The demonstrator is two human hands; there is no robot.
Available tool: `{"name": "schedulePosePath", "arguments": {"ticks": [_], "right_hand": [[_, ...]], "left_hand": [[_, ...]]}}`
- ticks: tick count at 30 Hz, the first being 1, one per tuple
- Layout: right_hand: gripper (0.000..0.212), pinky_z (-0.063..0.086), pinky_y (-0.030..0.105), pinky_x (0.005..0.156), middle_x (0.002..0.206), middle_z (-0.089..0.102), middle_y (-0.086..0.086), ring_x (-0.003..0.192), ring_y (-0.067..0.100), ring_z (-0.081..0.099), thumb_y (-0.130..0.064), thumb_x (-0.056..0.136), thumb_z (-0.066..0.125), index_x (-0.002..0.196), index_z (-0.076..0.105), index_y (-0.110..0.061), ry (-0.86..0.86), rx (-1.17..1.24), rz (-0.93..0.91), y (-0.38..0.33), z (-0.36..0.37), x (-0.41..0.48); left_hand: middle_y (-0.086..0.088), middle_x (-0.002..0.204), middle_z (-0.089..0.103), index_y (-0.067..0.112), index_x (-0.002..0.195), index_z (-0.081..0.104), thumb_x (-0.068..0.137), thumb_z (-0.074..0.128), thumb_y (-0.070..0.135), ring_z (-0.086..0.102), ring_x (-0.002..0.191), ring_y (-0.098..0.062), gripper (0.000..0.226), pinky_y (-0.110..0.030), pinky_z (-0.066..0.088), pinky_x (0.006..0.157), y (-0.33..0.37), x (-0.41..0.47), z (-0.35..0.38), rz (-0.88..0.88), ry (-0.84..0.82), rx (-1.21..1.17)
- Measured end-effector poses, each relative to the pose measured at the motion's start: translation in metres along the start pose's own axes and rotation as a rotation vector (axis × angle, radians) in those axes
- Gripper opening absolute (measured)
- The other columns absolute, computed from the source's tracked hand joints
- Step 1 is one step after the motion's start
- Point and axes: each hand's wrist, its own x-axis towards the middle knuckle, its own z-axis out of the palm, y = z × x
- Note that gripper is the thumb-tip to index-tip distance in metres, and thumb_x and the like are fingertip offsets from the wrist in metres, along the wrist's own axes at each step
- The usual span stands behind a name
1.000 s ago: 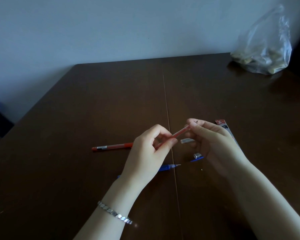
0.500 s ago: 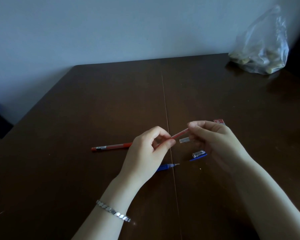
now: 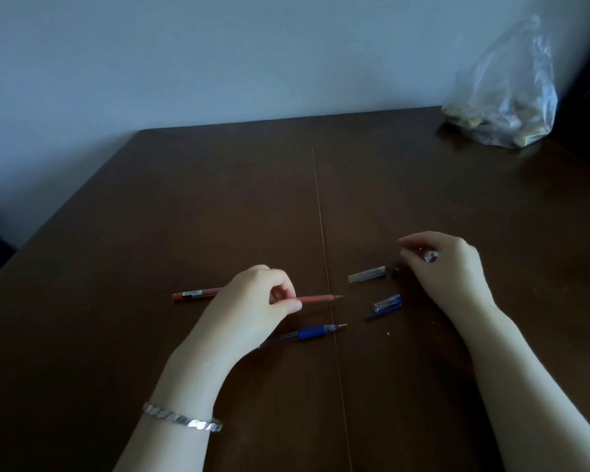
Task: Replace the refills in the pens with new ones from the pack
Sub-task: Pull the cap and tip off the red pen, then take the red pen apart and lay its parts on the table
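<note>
We are pinching a thin red refill (image 3: 317, 298) between the thumb and fingertips of our left hand (image 3: 249, 308); its metal tip is pointing right, beyond the fingers. Our right hand (image 3: 447, 267) is curling its blurred fingers around a small silvery piece (image 3: 431, 257). A clear empty pen barrel (image 3: 367, 274) is lying just left of these fingers, a clear cap with blue clip (image 3: 387, 304) below them, and a blue-grip pen (image 3: 307, 332) below the left fingers.

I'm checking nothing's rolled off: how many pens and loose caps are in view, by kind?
Pens: 2 (red pen pinched by the left hand, blue pen)
Caps: 2 (clear cap, blue cap)
Total: 4
</note>
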Motion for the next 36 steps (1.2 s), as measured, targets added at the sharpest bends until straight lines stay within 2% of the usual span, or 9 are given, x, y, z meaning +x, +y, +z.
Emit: {"name": "schedulePosePath", "arguments": {"ticks": [7, 10, 15, 18, 22, 24, 28, 32, 36], "right_hand": [[0.024, 0.041, 0.026, 0.079, 0.099, 0.069, 0.003, 0.097, 0.016, 0.058, -0.009, 0.081, 0.063, 0.101, 0.067, -0.021, -0.067, -0.109, -0.042, 0.006, 0.002, 0.002], [0.026, 0.037, 0.023, 0.078, 0.096, 0.066, 0.001, 0.089, 0.01, 0.052, -0.005, 0.082, 0.061, 0.104, 0.067, -0.017, 0.005, -0.075, -0.111, -0.003, -0.006, -0.003], [0.022, 0.038, 0.001, 0.063, 0.087, 0.067, -0.001, 0.078, 0.009, 0.056, -0.004, 0.082, 0.061, 0.098, 0.069, -0.016, 0.043, 0.037, -0.155, -0.012, -0.004, -0.012], [0.02, 0.039, -0.001, 0.063, 0.077, 0.066, -0.008, 0.071, -0.001, 0.057, -0.006, 0.081, 0.062, 0.097, 0.069, -0.015, 0.03, 0.11, -0.179, -0.02, 0.004, -0.018], [0.023, 0.047, 0.008, 0.065, 0.078, 0.064, -0.013, 0.073, -0.004, 0.059, -0.019, 0.078, 0.067, 0.101, 0.065, -0.02, -0.102, 0.355, -0.191, -0.037, 0.014, -0.032], [0.028, 0.051, 0.015, 0.062, 0.076, 0.068, -0.005, 0.068, 0.004, 0.063, -0.028, 0.072, 0.069, 0.099, 0.063, -0.024, -0.228, 0.539, -0.152, -0.045, 0.018, -0.039], [0.009, 0.043, 0.01, 0.046, 0.056, 0.066, -0.004, 0.049, 0.002, 0.059, -0.011, 0.08, 0.064, 0.083, 0.064, -0.019, -0.26, 0.667, -0.116, -0.05, 0.017, -0.041], [0.01, 0.04, 0.007, 0.046, 0.055, 0.066, -0.011, 0.051, -0.001, 0.058, -0.013, 0.082, 0.062, 0.08, 0.066, -0.022, -0.356, 0.583, -0.174, -0.051, 0.008, -0.035], [0.019, 0.045, 0.015, 0.051, 0.059, 0.066, -0.007, 0.054, 0.001, 0.057, -0.015, 0.084, 0.06, 0.077, 0.065, -0.032, -0.31, 0.395, -0.287, -0.056, 0.005, -0.032]], "left_hand": [[0.013, 0.084, 0.05, 0.027, 0.086, 0.065, 0.078, 0.067, 0.03, 0.052, 0.082, -0.007, 0.009, -0.027, 0.048, 0.073, -0.004, 0.001, 0.002, -0.042, -0.025, 0.107], [0.012, 0.086, 0.056, 0.028, 0.087, 0.065, 0.077, 0.068, 0.032, 0.055, 0.08, -0.006, 0.011, -0.025, 0.047, 0.068, -0.011, 0.001, -0.006, -0.056, 0.118, 0.036], [0.003, 0.117, 0.054, 0.026, 0.109, 0.059, 0.086, 0.058, 0.028, 0.041, 0.112, -0.019, 0.023, -0.033, 0.039, 0.087, -0.031, 0.01, -0.008, -0.139, 0.155, 0.27], [0.0, 0.109, 0.057, 0.022, 0.1, 0.057, 0.087, 0.056, 0.027, 0.045, 0.104, -0.021, 0.014, -0.032, 0.037, 0.08, -0.028, 0.012, -0.003, -0.106, 0.2, 0.324], [0.001, 0.087, 0.062, 0.016, 0.1, 0.056, 0.086, 0.054, 0.022, 0.058, 0.077, -0.015, 0.015, -0.025, 0.046, 0.063, -0.008, 0.005, -0.001, 0.193, 0.446, 0.117], [0.002, 0.088, 0.063, 0.017, 0.102, 0.057, 0.086, 0.05, 0.024, 0.059, 0.076, -0.01, 0.019, -0.019, 0.049, 0.061, 0.003, 0.001, 0.005, 0.322, 0.402, 0.063], [0.003, 0.087, 0.063, 0.018, 0.101, 0.059, 0.087, 0.046, 0.029, 0.06, 0.075, -0.011, 0.022, -0.027, 0.054, 0.058, 0.009, -0.001, 0.012, 0.424, 0.362, 0.028], [0.006, 0.082, 0.064, 0.017, 0.097, 0.065, 0.085, 0.048, 0.036, 0.054, 0.068, -0.004, 0.028, -0.011, 0.045, 0.056, 0.012, 0.0, 0.01, 0.418, 0.341, -0.028], [0.005, 0.083, 0.069, 0.02, 0.095, 0.067, 0.086, 0.056, 0.032, 0.061, 0.071, -0.007, 0.019, -0.017, 0.048, 0.058, 0.019, 0.003, 0.001, 0.375, 0.286, -0.055]]}}
